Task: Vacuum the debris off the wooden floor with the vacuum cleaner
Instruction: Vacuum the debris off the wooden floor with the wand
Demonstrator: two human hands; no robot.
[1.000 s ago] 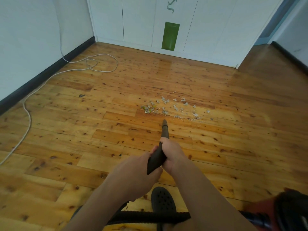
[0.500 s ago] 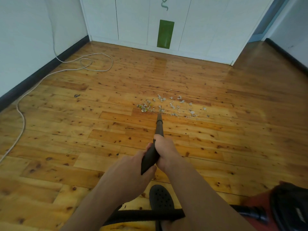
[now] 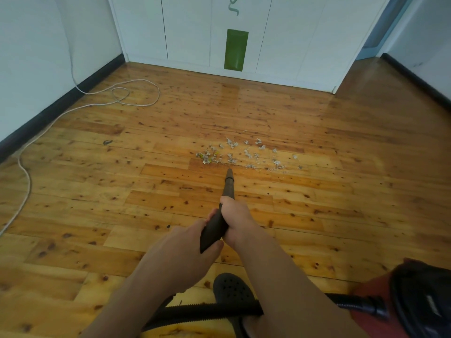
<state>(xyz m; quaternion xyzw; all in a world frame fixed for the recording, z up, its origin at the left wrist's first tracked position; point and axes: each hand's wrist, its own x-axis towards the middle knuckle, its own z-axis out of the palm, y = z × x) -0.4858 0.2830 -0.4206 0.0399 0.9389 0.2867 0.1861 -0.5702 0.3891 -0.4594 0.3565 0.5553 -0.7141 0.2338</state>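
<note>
While both hands grip the dark vacuum wand [image 3: 228, 189], its narrow tip points down at the wooden floor [image 3: 317, 203], just short of the near edge of a scatter of pale debris [image 3: 244, 156]. The right hand [image 3: 235, 218] holds the wand further forward, fingers curled round it; the left hand [image 3: 185, 250] wraps its fingers round the rear end. A black ribbed hose [image 3: 207, 311] runs along the bottom to the red and black vacuum cleaner [image 3: 415, 301] at lower right. A dark perforated shoe [image 3: 231, 289] shows between the forearms. A white cable [image 3: 122, 93] loops near the left wall.
</note>
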